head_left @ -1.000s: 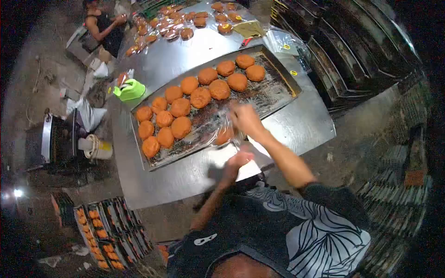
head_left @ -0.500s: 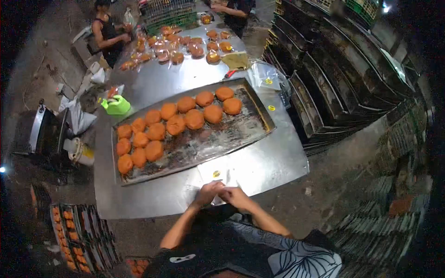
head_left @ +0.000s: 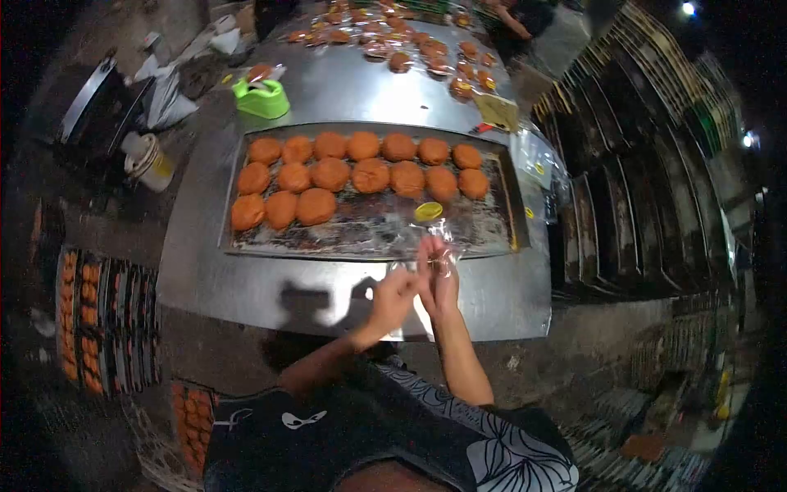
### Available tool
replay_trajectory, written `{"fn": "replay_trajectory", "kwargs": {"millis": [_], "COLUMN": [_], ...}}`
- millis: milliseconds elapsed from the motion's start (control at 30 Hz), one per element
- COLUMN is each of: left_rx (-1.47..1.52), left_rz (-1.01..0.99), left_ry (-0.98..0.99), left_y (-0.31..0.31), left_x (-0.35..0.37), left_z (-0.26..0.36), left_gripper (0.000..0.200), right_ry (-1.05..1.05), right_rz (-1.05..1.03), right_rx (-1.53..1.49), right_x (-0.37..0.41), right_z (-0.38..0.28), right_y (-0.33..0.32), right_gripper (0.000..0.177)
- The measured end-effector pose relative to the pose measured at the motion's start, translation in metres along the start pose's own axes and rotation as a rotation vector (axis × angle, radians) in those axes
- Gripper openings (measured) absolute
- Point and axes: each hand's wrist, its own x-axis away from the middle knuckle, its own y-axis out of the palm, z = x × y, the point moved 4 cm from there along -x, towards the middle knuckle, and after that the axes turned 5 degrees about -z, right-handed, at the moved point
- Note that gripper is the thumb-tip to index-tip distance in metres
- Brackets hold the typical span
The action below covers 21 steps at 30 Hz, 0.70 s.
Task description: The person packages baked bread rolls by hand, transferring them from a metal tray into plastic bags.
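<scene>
My right hand (head_left: 438, 275) is raised over the front edge of a dark baking tray (head_left: 377, 238), its fingers stretched upward inside a clear plastic bag (head_left: 443, 234). A yellow label (head_left: 428, 211) shows near the bag's far end. Close beside the right wrist, my left hand (head_left: 393, 297) is closed, seemingly pinching the edge of the bag; the fingertips are partly hidden. Rows of round orange-brown buns (head_left: 370, 175) fill the back and left of the tray.
Bagged buns (head_left: 402, 45) cover the far end of the metal table (head_left: 197, 271). A lime-green holder (head_left: 262, 98) stands behind the tray. Flat bags (head_left: 537, 156) lie at the right edge. Stacked trays (head_left: 615, 221) stand to the right, and a person's arm (head_left: 512, 20) shows at the back.
Both hands have risen from the table's front edge toward the tray. The labelled bag has come up off the table and now surrounds my right hand. The view has turned.
</scene>
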Motion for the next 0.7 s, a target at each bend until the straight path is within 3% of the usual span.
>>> {"fn": "replay_trajectory", "kwargs": {"millis": [33, 100, 133, 167, 233, 300, 333, 367, 400, 433, 467, 500, 533, 633, 700], "left_rx": [0.192, 0.818, 0.998, 1.104, 0.790, -0.227, -0.228, -0.262, -0.295, -0.290, -0.612, -0.926, -0.981, -0.916, -0.891], "left_rz": [0.159, 0.541, 0.496, 0.338, 0.585, 0.870, 0.863, 1.008, 1.154, 1.147, 1.052, 0.930, 0.898, 0.861, 0.805], "left_ry": [-0.170, -0.338, -0.295, -0.282, -0.313, -0.152, -0.160, -0.098, -0.031, -0.037, 0.027, 0.099, 0.047, 0.022, -0.046], "left_y": [-0.021, -0.068, -0.098, -0.132, -0.196, -0.238, -0.247, -0.257, -0.268, -0.277, -0.280, -0.280, -0.280, -0.289, -0.299], "left_x": [-0.005, -0.010, -0.011, -0.009, 0.004, 0.017, 0.019, 0.027, 0.029, 0.024, 0.019, 0.011, 0.003, -0.009, -0.019], "left_z": [-0.005, -0.046, -0.053, -0.056, -0.073, -0.061, -0.082, -0.112, -0.130, -0.133, -0.129, -0.123, -0.121, -0.124, -0.122], "left_gripper": [0.031, 0.036, 0.032, 0.030, 0.026, 0.022, 0.022, 0.018, 0.015, 0.015, 0.010, 0.007, 0.008, 0.008, 0.013], "right_ry": [-0.169, 0.099, 0.372, 0.514, 0.673, 0.590, 0.355, 0.109, -0.201, -0.533, -0.514, -0.310, -0.093, 0.117, 0.149], "right_rz": [0.278, -0.044, 0.177, 0.132, -0.131, -0.577, -0.507, -0.425, -0.433, -0.435, -0.424, -0.511, -0.593, -0.457, -0.411], "right_rx": [0.235, 0.043, 0.175, 0.257, 0.959, 1.816, 1.995, 2.160, 2.366, 2.544, 2.552, 2.609, 2.652, 2.640, 2.729], "right_x": [-0.019, -0.039, -0.039, -0.047, -0.091, -0.159, -0.200, -0.232, -0.251, -0.263, -0.271, -0.277, -0.275, -0.243, -0.225], "right_z": [0.017, 0.079, 0.115, 0.146, 0.178, 0.210, 0.225, 0.238, 0.241, 0.244, 0.242, 0.236, 0.229, 0.198, 0.184], "right_y": [0.046, 0.047, 0.050, 0.040, 0.046, 0.040, 0.022, 0.005, 0.000, -0.003, -0.016, -0.032, -0.044, -0.049, -0.044], "right_gripper": [0.048, 0.048, 0.046, 0.040, 0.036, 0.038, 0.039, 0.041, 0.041, 0.042, 0.042, 0.044, 0.046, 0.056, 0.062]}}
